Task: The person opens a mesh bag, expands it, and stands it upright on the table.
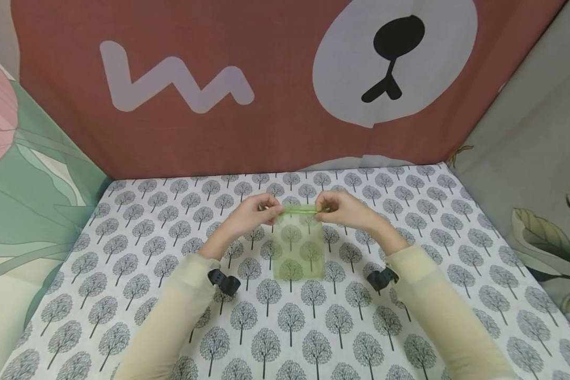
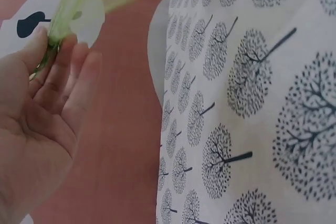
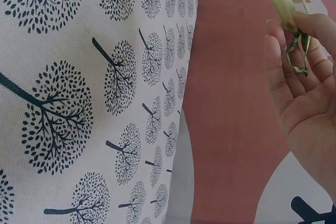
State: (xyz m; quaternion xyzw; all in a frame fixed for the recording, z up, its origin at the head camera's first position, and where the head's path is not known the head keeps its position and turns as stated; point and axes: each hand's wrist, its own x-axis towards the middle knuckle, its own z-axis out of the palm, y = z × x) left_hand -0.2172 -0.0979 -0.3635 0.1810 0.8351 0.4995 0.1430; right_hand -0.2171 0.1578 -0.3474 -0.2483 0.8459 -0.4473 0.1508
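A sheer light-green drawstring pouch (image 1: 298,245) hangs upright at the middle of the head view, its body flat and the tree print showing through. My left hand (image 1: 260,208) pinches the gathered top at its left corner between thumb and fingers. At the right corner, my right hand (image 1: 339,207) pinches the same top edge. In the right wrist view a green cord loop (image 3: 299,59) hangs from the pouch's corner over the fingers. The left wrist view shows the pouch's green fabric (image 2: 79,3) stretching away from the left thumb and fingertips.
A table covered with a white tree-print cloth (image 1: 290,338) lies under the hands. Behind it hangs a reddish-brown curtain (image 1: 266,142) with a bear's muzzle, and printed fabric walls (image 1: 43,184) stand at both sides. Black wrist straps (image 1: 224,282) sit at both sleeve cuffs.
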